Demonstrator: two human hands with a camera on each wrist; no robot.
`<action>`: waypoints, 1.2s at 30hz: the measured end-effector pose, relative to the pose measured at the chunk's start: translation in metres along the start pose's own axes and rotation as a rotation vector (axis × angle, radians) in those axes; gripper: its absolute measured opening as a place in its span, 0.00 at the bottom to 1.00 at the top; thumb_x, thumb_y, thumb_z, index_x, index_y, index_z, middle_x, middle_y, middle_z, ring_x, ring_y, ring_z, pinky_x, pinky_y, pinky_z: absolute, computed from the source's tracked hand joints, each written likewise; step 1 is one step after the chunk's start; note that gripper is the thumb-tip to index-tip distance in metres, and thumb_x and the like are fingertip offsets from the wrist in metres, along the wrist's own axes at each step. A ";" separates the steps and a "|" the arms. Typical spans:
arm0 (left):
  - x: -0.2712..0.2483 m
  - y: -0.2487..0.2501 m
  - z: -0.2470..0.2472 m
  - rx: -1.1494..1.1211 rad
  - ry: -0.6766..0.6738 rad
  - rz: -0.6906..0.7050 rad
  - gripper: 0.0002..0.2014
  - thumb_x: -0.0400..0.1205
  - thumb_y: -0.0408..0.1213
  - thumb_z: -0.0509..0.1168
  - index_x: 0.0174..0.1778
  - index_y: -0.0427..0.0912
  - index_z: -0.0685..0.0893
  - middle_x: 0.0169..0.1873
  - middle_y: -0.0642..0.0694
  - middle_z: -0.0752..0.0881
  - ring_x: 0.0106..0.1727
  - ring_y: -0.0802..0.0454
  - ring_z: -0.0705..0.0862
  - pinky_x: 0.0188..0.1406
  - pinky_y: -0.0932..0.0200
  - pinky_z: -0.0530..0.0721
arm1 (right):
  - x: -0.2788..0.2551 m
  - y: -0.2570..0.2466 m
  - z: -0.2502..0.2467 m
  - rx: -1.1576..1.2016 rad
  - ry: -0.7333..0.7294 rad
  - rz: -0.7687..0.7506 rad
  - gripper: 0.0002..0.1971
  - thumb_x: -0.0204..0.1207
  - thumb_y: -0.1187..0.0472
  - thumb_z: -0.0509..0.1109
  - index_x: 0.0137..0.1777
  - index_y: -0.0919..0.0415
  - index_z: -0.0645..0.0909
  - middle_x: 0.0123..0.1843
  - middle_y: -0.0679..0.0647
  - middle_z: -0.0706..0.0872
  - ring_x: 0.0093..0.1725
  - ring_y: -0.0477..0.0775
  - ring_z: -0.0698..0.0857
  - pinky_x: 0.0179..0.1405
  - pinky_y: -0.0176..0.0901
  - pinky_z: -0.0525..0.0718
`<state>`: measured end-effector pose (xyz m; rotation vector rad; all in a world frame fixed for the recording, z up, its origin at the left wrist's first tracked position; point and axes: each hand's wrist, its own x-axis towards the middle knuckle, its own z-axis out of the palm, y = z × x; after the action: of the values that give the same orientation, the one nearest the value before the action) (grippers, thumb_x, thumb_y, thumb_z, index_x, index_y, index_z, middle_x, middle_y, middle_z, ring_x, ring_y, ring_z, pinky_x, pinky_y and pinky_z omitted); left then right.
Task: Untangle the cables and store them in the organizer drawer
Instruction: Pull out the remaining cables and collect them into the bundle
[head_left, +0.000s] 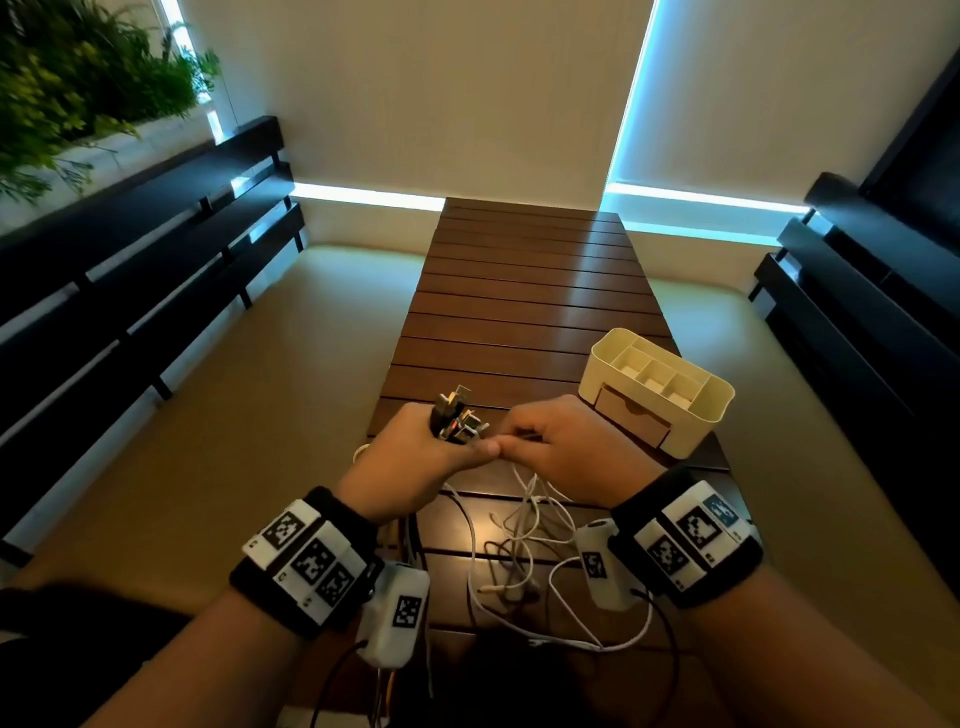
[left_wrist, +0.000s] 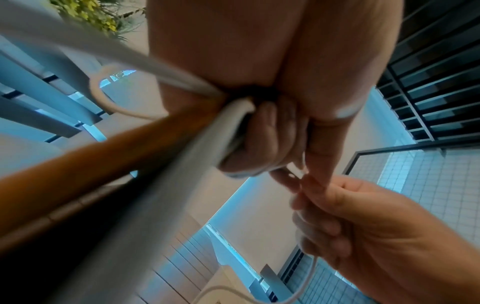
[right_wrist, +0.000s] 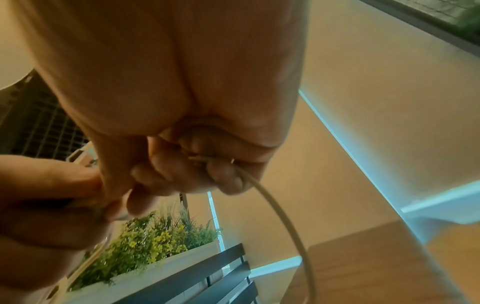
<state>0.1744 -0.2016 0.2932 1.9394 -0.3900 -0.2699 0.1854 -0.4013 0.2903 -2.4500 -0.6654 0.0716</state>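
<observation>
My left hand (head_left: 415, 457) is fisted round a bundle of cables; their metal plug ends (head_left: 457, 415) stick up out of the fist. In the left wrist view white cables (left_wrist: 207, 142) run through the curled fingers (left_wrist: 259, 139). My right hand (head_left: 561, 447) meets it thumb to thumb, its fingers curled round a thin white cable (right_wrist: 283, 216). Below both hands a loose tangle of white and dark cables (head_left: 519, 551) lies on the table. The cream organizer (head_left: 657, 389) stands to the right, its small wooden drawer (head_left: 631, 421) pushed in.
The slatted dark wooden table (head_left: 519, 291) stretches away from me. Dark benches (head_left: 130, 270) run along both sides. A planter with green plants (head_left: 67, 78) is at the upper left. Marker-tagged camera bands sit on both wrists.
</observation>
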 end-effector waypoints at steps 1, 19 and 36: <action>-0.003 0.002 -0.002 -0.021 0.018 0.005 0.16 0.80 0.42 0.73 0.31 0.40 0.78 0.18 0.55 0.73 0.21 0.59 0.69 0.23 0.64 0.69 | -0.003 0.001 0.001 0.081 0.033 0.000 0.08 0.82 0.47 0.67 0.45 0.46 0.84 0.36 0.46 0.85 0.34 0.45 0.82 0.35 0.35 0.81; -0.017 0.007 0.013 0.093 0.075 0.013 0.10 0.79 0.37 0.74 0.40 0.33 0.86 0.31 0.40 0.84 0.32 0.45 0.79 0.37 0.44 0.78 | -0.013 0.000 0.013 0.115 0.111 -0.007 0.06 0.83 0.56 0.69 0.50 0.53 0.88 0.36 0.47 0.86 0.34 0.46 0.82 0.33 0.32 0.79; -0.034 0.013 -0.019 -0.113 0.308 -0.041 0.18 0.81 0.36 0.72 0.25 0.49 0.79 0.18 0.55 0.73 0.19 0.58 0.69 0.25 0.59 0.70 | -0.040 0.026 0.020 0.417 0.143 0.246 0.16 0.86 0.46 0.59 0.41 0.51 0.82 0.32 0.48 0.79 0.31 0.46 0.77 0.37 0.42 0.77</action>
<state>0.1478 -0.1768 0.3128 1.8423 -0.1295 -0.0162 0.1576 -0.4280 0.2548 -2.0962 -0.2519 0.1183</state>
